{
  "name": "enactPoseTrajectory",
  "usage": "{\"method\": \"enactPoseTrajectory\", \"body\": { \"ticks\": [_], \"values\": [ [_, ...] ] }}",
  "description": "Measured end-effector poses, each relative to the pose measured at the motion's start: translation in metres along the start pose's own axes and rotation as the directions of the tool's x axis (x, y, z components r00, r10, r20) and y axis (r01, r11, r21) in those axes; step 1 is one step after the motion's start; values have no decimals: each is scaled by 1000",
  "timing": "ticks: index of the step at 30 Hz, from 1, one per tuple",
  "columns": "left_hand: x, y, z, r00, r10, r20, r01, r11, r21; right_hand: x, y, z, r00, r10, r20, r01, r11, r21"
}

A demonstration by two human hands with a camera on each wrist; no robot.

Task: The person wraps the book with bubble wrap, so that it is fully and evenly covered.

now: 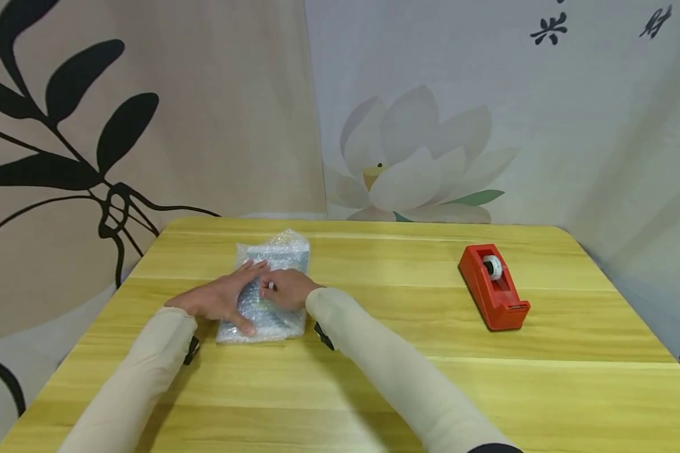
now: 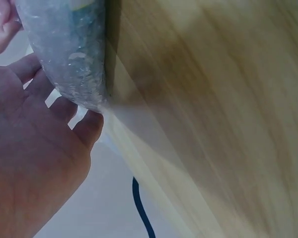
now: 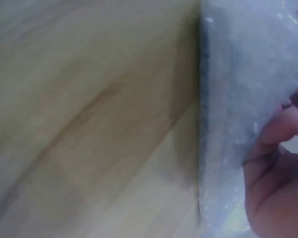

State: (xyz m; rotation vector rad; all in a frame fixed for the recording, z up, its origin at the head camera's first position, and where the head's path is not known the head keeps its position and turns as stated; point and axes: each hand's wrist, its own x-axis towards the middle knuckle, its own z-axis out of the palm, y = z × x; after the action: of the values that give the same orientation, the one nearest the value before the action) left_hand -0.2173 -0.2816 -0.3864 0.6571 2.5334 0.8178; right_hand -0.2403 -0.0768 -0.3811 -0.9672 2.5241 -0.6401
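A flat package in clear bubble wrap (image 1: 277, 324) lies on the wooden table, with something bluish-grey and partly green inside. My left hand (image 1: 221, 301) rests on its left side, fingers and thumb spread. In the left wrist view the left hand (image 2: 37, 129) has its fingertips along the bubble-wrap edge. The right hand (image 1: 288, 289) sits on top of the package with curled fingers, near the left fingertips. Up close, the right hand (image 3: 283, 183) has thumb and finger bent into a ring against the bubble wrap (image 3: 258, 64); nothing held can be made out.
A red tape dispenser (image 1: 495, 292) with a white tape roll (image 1: 492, 267) stands on the right of the table (image 1: 396, 302). Behind the table hangs a printed cloth (image 1: 232, 126) with dark leaves and a pale lotus.
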Motion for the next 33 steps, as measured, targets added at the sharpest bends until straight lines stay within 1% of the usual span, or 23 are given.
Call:
{"method": "enactPoseTrajectory", "body": {
  "ticks": [7,12,16,22,27,29,33],
  "values": [
    [-2,0,2,1000,0,3,0,1000,-17,2,-1,8,999,-10,-49,6,996,-87],
    [-1,1,2,1000,2,4,-2,999,-38,4,-3,11,996,-9,-84,-1,993,-122],
    [-1,1,2,1000,-1,-2,1,999,-41,5,-4,14,994,-12,-113,-8,984,-176],
    [-3,2,2,999,-33,-6,32,999,-44,6,-7,16,989,-15,-146,-13,982,-188],
    [-2,2,2,1000,-15,-11,15,999,-29,9,-8,17,986,14,-168,-49,977,-207],
    [-1,3,2,1000,-9,-8,8,999,-31,10,-8,16,985,35,-171,-72,974,-216],
    [0,2,2,1000,-14,-8,14,999,-38,14,-10,14,982,86,-170,-123,967,-223]
  ]
}}
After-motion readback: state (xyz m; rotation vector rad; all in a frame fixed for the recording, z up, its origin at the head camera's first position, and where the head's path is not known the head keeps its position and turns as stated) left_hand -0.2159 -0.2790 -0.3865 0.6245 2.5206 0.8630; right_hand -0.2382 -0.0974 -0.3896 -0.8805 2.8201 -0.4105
